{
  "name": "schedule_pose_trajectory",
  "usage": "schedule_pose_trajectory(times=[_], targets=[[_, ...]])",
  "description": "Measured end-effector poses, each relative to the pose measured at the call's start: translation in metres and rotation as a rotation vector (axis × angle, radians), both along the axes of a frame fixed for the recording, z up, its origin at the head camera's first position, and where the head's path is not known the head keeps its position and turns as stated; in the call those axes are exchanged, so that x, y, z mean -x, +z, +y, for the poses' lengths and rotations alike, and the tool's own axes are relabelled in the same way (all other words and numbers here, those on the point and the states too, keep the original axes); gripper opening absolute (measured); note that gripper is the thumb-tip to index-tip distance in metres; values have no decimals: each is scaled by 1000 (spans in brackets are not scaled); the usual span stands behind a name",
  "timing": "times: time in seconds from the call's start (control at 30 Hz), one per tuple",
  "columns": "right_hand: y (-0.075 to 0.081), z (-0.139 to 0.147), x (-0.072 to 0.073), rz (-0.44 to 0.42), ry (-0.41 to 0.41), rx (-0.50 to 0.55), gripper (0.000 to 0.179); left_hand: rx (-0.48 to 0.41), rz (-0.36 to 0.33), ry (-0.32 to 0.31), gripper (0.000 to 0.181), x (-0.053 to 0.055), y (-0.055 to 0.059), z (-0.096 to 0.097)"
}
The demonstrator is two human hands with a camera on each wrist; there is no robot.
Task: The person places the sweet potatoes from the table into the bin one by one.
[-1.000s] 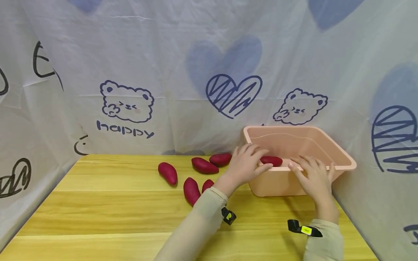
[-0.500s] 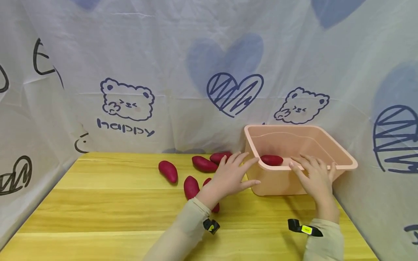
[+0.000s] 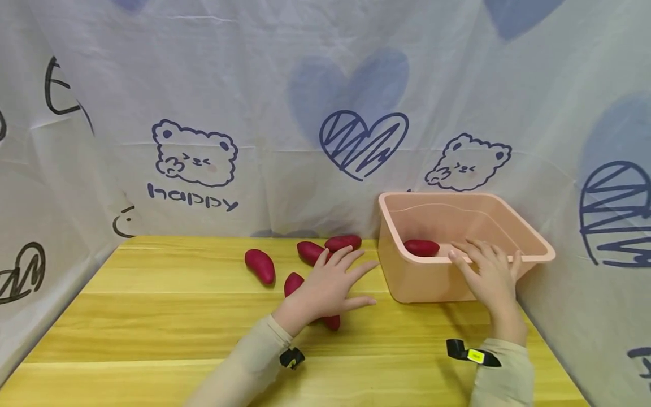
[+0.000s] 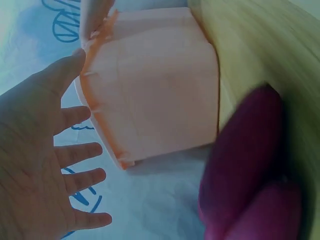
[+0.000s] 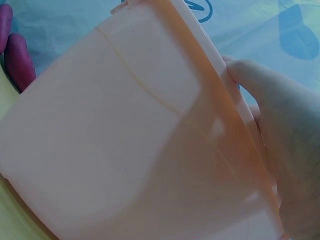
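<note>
My left hand (image 3: 325,288) hovers with spread, straight fingers over dark red sweet potatoes on the table, holding nothing. One sweet potato (image 3: 292,282) and another sweet potato (image 3: 333,323) show partly from beneath it. In the left wrist view, the palm (image 4: 30,145) faces the camera, apart from two blurred sweet potatoes (image 4: 245,150). Fingers of my right hand (image 3: 490,280) bend over the near rim of a pink plastic bin (image 3: 432,282). The right wrist view shows the thumb (image 5: 242,70) on that rim. Inside the bin lies a single sweet potato (image 3: 421,247).
Farther back on the wooden table (image 3: 152,316) lie a sweet potato (image 3: 260,267) to the left, a partly covered sweet potato (image 3: 307,252) and another sweet potato (image 3: 343,243) near the cloth. A printed white cloth (image 3: 274,186) hangs behind and at both sides.
My left hand has moved left and toward me, from the bin's near-left rim to above the sweet potatoes, fingers spreading. The right hand and the bin have stayed in place.
</note>
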State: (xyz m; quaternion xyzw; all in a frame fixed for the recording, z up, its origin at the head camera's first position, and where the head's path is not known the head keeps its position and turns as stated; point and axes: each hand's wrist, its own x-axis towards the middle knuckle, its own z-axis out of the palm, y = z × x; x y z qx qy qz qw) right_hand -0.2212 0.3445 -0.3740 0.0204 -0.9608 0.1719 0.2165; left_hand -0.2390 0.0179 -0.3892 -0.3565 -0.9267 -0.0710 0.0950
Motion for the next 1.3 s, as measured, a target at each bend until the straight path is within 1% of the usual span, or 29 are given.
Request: schedule_pose_trajectory(times=[0.17, 0.33, 0.57, 0.77, 0.83, 1.03, 1.3], targets=[[0, 0, 1, 5, 5, 4, 56, 9, 12, -1, 72, -1, -6, -18], [-1, 1, 2, 9, 10, 5, 55, 7, 7, 9, 73, 1, -14, -35], [-2, 0, 0, 20, 6, -5, 54, -23, -44, 15, 73, -1, -21, -55], [-1, 0, 0, 19, 3, -6, 55, -40, -70, 26, 76, -1, -29, -73], [-1, 0, 0, 19, 3, -4, 55, -42, -88, 28, 76, 0, -31, -78], [-2, 0, 0, 20, 6, 1, 55, -45, -147, 48, 76, 2, -36, -88], [-1, -1, 0, 25, 10, 8, 55, -10, -216, 74, 79, 3, -43, -89]])
